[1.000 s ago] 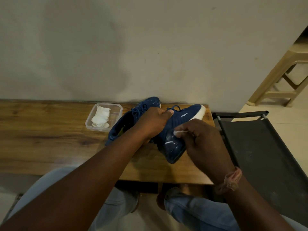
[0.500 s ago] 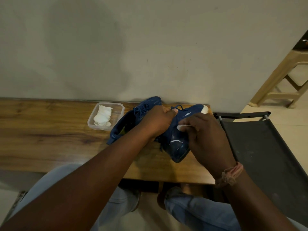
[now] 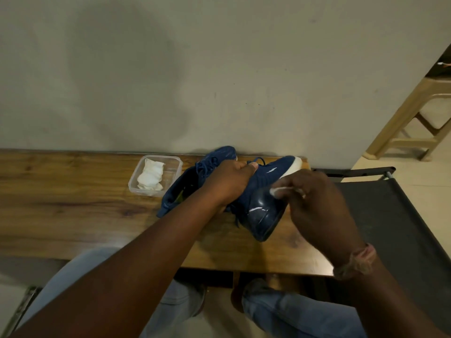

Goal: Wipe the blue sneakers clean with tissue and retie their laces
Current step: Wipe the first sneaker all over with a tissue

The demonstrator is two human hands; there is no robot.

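Note:
Two blue sneakers lie on the wooden table (image 3: pixel 61 203). My left hand (image 3: pixel 228 181) grips the right sneaker (image 3: pixel 262 211) around its laced top and holds it tilted, heel toward me. My right hand (image 3: pixel 317 206) pinches a small white tissue (image 3: pixel 280 190) and presses it against the shiny side of that sneaker near the heel. The other sneaker (image 3: pixel 188 189) rests behind my left wrist, partly hidden, its opening facing me.
A clear plastic tub (image 3: pixel 175 164) holding white tissues stands left of the sneakers by the wall. A dark fabric folding chair (image 3: pixel 402 228) stands right of the table. A beige plastic stool (image 3: pixel 415 118) is at the far right. My knees are below the table edge.
My right hand has slid the tissue along the sneaker's side, from the heel up toward the white sole edge. My left hand keeps its grip on the shoe.

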